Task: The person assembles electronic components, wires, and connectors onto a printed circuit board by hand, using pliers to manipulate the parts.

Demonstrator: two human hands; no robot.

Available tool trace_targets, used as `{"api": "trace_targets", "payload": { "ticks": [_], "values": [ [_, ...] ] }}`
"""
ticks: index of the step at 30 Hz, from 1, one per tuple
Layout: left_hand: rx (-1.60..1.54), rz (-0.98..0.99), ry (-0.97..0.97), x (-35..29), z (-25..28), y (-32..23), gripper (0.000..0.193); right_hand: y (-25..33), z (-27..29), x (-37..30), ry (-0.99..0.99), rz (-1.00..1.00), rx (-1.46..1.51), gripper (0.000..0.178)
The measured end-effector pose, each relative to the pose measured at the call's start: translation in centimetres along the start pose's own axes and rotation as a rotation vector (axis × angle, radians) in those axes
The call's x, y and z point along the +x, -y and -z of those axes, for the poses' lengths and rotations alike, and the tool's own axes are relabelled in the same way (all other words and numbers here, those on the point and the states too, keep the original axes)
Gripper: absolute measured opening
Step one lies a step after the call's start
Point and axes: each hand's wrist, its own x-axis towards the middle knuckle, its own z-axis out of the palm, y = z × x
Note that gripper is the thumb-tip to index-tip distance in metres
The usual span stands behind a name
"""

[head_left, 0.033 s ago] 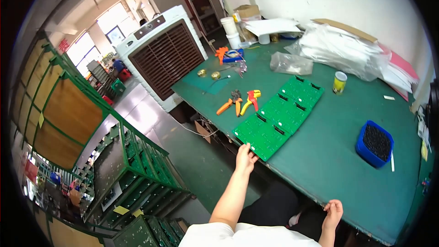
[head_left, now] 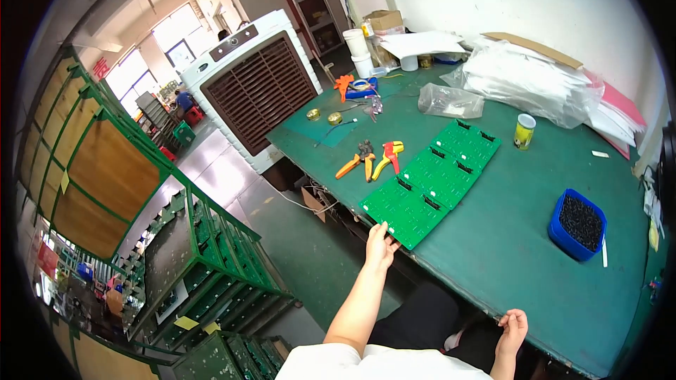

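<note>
A row of joined green circuit boards (head_left: 415, 200) lies on the table, with black connectors standing up from it. Its near end reaches the table's front edge. There my left hand (head_left: 381, 248) grips the near edge, thumb on top and the other fingers curled below. My right hand (head_left: 513, 332) is by the table's front edge, apart from the boards. Its fingers are curled together, and whatever they may hold is too small to make out. Farther right, a blue bin (head_left: 577, 224) is filled with small black parts.
Orange-handled pliers (head_left: 360, 160) and a red-and-yellow hand tool (head_left: 389, 160) lie left of the boards. A yellow can (head_left: 524, 131) stands to the right. Clear plastic bags (head_left: 451, 100) and wrapped white sheets (head_left: 524, 81) line the back. An air cooler (head_left: 257, 88) borders the table's left end.
</note>
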Motion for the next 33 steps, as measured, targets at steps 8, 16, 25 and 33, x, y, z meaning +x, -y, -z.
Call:
{"api": "trace_targets", "payload": {
  "ticks": [8, 16, 25, 33],
  "values": [
    [-0.256, -0.059, 0.029, 0.5, 1.2, 1.7, 0.018, 0.0, -0.3, 0.3, 0.054, 0.016, 0.023, 0.011],
    [-0.336, 0.0, 0.013, -0.6, 0.9, 2.3, 0.023, -0.1, 0.3, -0.2, 0.068, 0.03, 0.003, 0.015],
    [-0.332, 0.08, 0.019, -3.5, 0.3, 1.6, 0.032, 0.9, 1.1, -0.9, 0.054, 0.043, 0.006, 0.013],
    [-0.19, 0.284, 0.334, -9.3, -2.9, 2.7, 0.044, 1.1, 2.9, -2.0, 0.037, -0.005, 0.023, 0.013]
  ]
}}
